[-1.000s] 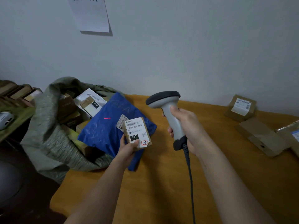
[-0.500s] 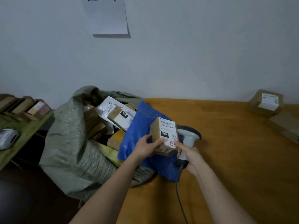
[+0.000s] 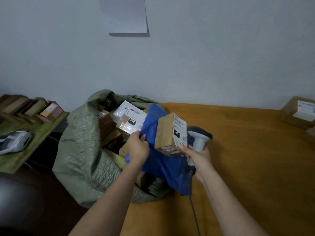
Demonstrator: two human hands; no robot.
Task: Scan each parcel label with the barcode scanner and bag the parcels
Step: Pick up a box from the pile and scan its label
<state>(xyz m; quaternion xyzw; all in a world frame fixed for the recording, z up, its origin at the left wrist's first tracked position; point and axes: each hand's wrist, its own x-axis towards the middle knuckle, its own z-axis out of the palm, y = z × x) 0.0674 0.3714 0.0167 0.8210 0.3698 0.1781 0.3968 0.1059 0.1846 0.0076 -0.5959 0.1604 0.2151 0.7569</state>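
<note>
A small brown parcel (image 3: 165, 133) with a white label marked 060 is held upright above a blue plastic parcel (image 3: 163, 164). My right hand (image 3: 198, 156) grips the handle of the grey barcode scanner (image 3: 199, 136), and its fingertips also pinch the small parcel's lower right corner. My left hand (image 3: 138, 148) grips the left edge of the blue parcel. The blue parcel lies half over the mouth of a green woven sack (image 3: 81, 150), which holds several boxed parcels and a white mailer (image 3: 129, 112).
The orange table (image 3: 247, 167) runs to the right, with a labelled brown box (image 3: 298, 113) at its far right edge. On the left, a green shelf (image 3: 39, 133) carries several boxes and a white device (image 3: 15, 140). The scanner's cable (image 3: 194, 212) hangs down.
My left hand let go of the small parcel and took hold of the blue parcel's edge. The small parcel passed to my right hand's fingertips, beside the lowered scanner. The view swung left.
</note>
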